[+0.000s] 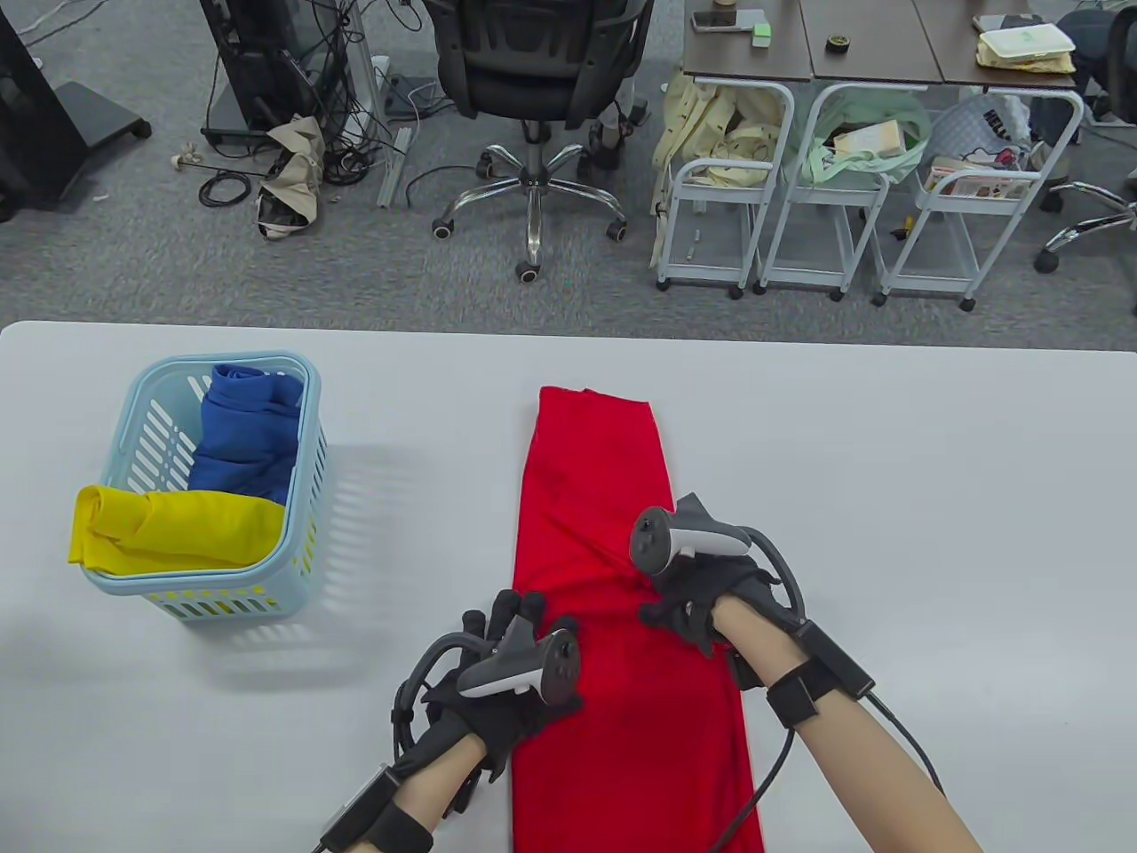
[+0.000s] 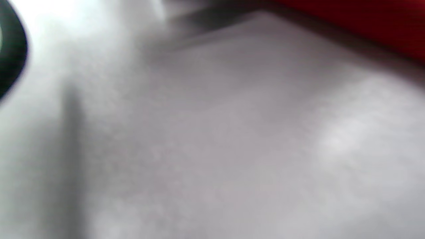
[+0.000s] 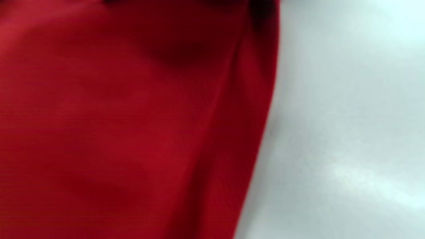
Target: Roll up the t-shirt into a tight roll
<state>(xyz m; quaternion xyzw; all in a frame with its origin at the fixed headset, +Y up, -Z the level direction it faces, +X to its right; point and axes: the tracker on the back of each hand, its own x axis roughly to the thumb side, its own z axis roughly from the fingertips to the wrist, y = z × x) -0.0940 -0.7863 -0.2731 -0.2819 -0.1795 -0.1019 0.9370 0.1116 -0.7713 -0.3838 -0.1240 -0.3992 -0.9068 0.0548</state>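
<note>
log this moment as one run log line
stage: pre-roll | red t-shirt: folded into long strip, flat on table | left hand: on strip's left edge | right hand: on strip's right side | basket: blue, yellow shirts

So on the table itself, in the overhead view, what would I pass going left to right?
Yellow shirt hanging over the basket's edge → light blue basket with a blue shirt inside → left hand → red t-shirt, folded into a long strip → right hand.
</note>
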